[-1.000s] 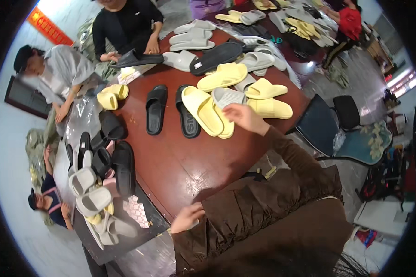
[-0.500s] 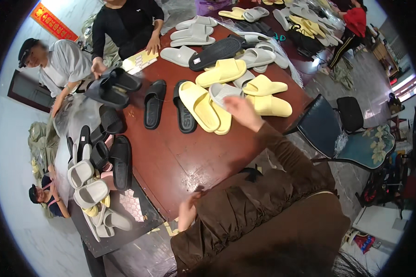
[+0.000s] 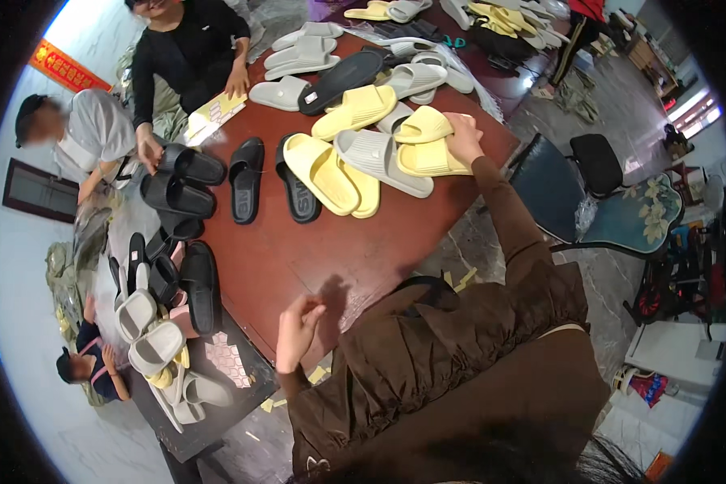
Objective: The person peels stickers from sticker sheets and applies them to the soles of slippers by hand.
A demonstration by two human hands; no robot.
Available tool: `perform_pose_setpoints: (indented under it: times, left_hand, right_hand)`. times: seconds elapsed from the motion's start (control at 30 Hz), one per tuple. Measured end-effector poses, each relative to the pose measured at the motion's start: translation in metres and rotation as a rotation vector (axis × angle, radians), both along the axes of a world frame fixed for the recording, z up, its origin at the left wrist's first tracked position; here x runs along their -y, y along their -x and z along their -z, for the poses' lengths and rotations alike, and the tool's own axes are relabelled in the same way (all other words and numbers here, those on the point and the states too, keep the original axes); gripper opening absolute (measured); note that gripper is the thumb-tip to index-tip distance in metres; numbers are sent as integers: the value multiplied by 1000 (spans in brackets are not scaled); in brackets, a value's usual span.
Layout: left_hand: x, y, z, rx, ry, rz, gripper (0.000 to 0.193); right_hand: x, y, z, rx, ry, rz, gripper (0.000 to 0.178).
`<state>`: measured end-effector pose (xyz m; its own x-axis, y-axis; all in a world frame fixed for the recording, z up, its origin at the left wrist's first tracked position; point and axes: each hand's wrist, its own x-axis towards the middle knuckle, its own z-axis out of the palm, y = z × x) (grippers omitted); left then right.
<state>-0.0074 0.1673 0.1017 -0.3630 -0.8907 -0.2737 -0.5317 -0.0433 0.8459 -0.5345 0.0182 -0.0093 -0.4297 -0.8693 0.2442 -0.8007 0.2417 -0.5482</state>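
At the right of the reddish-brown table (image 3: 274,278), my right hand (image 3: 465,141) grips the edge of a yellow slipper (image 3: 424,124). Beneath it lies another yellow slipper (image 3: 431,160), partly covered by my fingers. A grey slipper (image 3: 383,159) rests just left of these, overlapping a pair of yellow slippers (image 3: 321,173). My left hand (image 3: 298,327) hovers over the near table edge, fingers loosely bent and nothing in them. Two black slippers (image 3: 247,179) (image 3: 298,185) lie farther left, set apart from each other.
Across the table, a person in black (image 3: 181,60) holds black slippers (image 3: 181,181). Mixed slippers (image 3: 157,345) crowd a dark side table at left. More grey and black slippers (image 3: 343,81) lie at the far side. A blue chair (image 3: 540,185) stands right.
My right hand has left the grey slipper and moved right onto a yellow one. The grey slipper now lies flatter. My left hand has risen over the table edge. The view has shifted.
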Motion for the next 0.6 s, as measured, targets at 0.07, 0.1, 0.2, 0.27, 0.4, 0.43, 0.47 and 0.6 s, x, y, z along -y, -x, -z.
perform_pose_setpoints:
  times: [0.07, 0.1, 0.2, 0.27, 0.4, 0.43, 0.47, 0.6]
  left_hand:
    - [6, 14, -4, 6, 136, 61, 21]
    - [6, 19, -4, 46, 195, 106, 21]
    - [3, 31, -2, -21, 141, 167, 25]
    - [-4, 25, 9, -39, 98, 216, 29]
    - [-15, 8, 24, 8, 24, 145, 30]
    - [-19, 2, 29, 26, -39, 106, 30]
    - [-19, 1, 34, 36, -103, 84, 30]
    - [-30, -8, 49, -42, -83, -36, 27]
  right_hand:
    - [13, -16, -20, 99, -68, 92, 48]
    - [20, -27, -33, 106, -66, 61, 48]
    - [26, -27, -54, 382, 19, -84, 53]
    - [32, -21, -52, 370, 123, -134, 48]
    - [19, -30, -96, 465, 218, -97, 44]
    - [6, -46, -113, 442, 148, -34, 45]
    - [-3, -52, -112, 381, 205, -88, 45]
    - [-9, -101, -88, 160, 299, -257, 37]
